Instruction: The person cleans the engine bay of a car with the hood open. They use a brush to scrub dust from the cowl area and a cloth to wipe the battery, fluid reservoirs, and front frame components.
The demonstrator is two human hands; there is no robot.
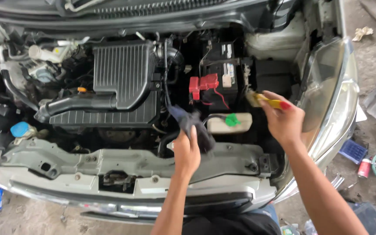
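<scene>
Left hand (186, 152) clutches a dark rag (193, 123) over the engine bay's front edge, right hand (283, 119) closed on a yellow-handled brush (264, 100) beside the battery (223, 74); cleaning looks unfinished, bay still grimy.

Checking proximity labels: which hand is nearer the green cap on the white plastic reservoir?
Left. Left hand, holding a dark cloth, is just below-left of the green cap; right hand is farther right.

Brush (264, 100) bristles motion-blurred; headlight (336, 100) partly behind right hand (283, 122)
</scene>
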